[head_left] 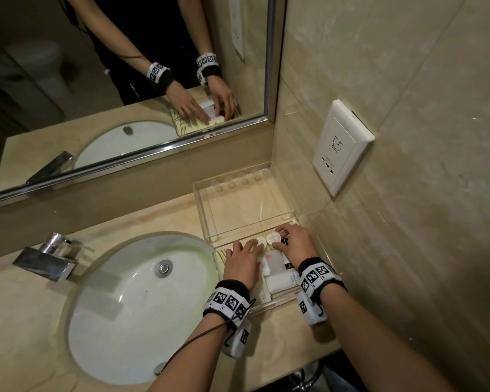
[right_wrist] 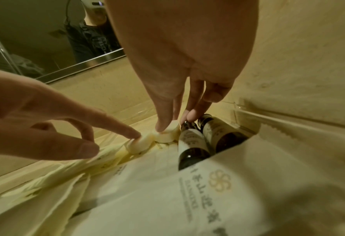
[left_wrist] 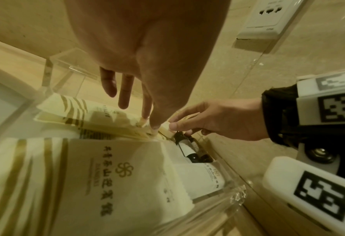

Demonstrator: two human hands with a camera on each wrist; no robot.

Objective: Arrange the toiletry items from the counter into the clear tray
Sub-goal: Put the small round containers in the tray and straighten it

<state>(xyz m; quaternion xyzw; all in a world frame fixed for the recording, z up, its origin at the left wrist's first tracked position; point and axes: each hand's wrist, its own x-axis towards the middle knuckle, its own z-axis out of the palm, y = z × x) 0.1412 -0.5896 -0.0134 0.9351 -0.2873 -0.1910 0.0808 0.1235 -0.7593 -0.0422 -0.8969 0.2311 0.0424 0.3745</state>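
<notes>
The two round soaps [head_left: 267, 240] sit side by side in the clear tray [head_left: 279, 299], at its far end, just beside the necks of two dark bottles [right_wrist: 208, 137] and above the cream packets [left_wrist: 111, 175] that fill the rest of the tray. Your left hand [head_left: 242, 261] has its fingers extended, one fingertip pressing the left soap [right_wrist: 137, 143]. Your right hand [head_left: 293, 244] curls around the right soap [right_wrist: 166, 133], thumb and fingertips on its edge. I judge you are in the tidying step, with the goods already in the tray. Next, nudge both discs into line without tipping them onto the packets, then lift both hands away. A second, empty clear tray [head_left: 207, 205] stands behind on the counter [head_left: 280, 349].
</notes>
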